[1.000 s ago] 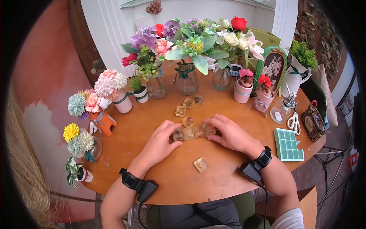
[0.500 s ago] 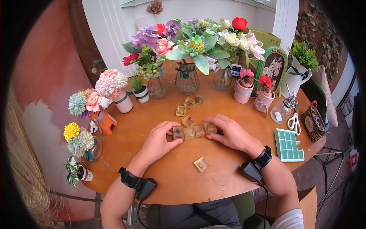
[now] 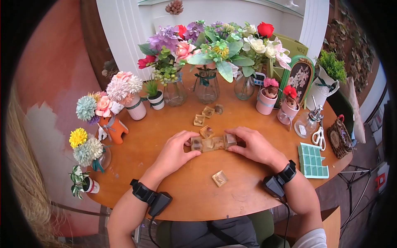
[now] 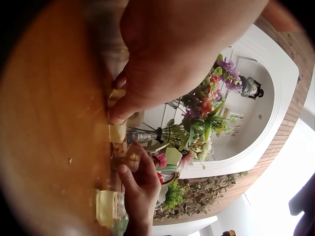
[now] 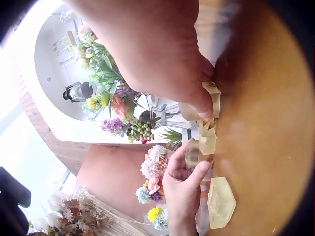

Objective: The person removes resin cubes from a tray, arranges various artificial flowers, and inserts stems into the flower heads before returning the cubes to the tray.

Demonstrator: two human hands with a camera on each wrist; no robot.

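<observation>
Four translucent yellowish blocks, apparently with small things set inside, form a short row (image 3: pixel 212 144) on the wooden table. My left hand (image 3: pixel 175 149) pinches the left end block (image 3: pixel 196 143) between thumb and fingers. At the other end, my right hand (image 3: pixel 256 145) grips the right end block (image 3: pixel 230 141), thumb in front and fingers behind. In the right wrist view the left hand (image 5: pixel 182 189) has its block (image 5: pixel 193 153) between thumb and fingertips. Another block (image 3: pixel 207 132) lies just behind the row. A single block (image 3: pixel 220 178) sits nearer the table's front edge.
Farther back lie three more blocks, one a small square block (image 3: pixel 199 120). Glass vases (image 3: pixel 206 89) of flowers line the rear. To the right are a mint compartment tray (image 3: pixel 313 161), scissors (image 3: pixel 319 138) and a spray bottle (image 3: pixel 307 124). An orange animal-shaped holder (image 3: pixel 118 130) stands left.
The head view has shifted slightly. The right end block now shows a paler top face and looks turned or lifted a little. Both hands keep their grip at the row's ends.
</observation>
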